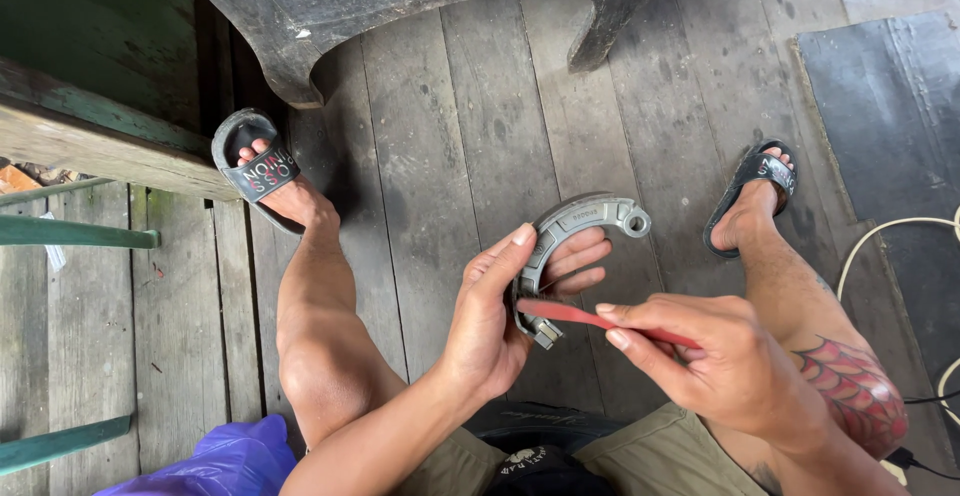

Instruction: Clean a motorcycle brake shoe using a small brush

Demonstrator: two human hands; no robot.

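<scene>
Head view: left hand (490,316) grips a curved metal brake shoe (575,226); right hand (720,361) pinches a red stick (570,314) against it

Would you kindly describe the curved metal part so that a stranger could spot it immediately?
Look between the seated person's knees, above the grey floorboards. The left hand grips a curved metal part, a grey half-ring with a round eyelet at one end. A red brush in the right hand touches it.

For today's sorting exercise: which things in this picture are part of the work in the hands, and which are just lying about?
In use:
left hand
curved grey metal part
right hand
thin red tool

Lying about:
dark wooden stool
purple bag
white cable
black mat
plank floor
</scene>
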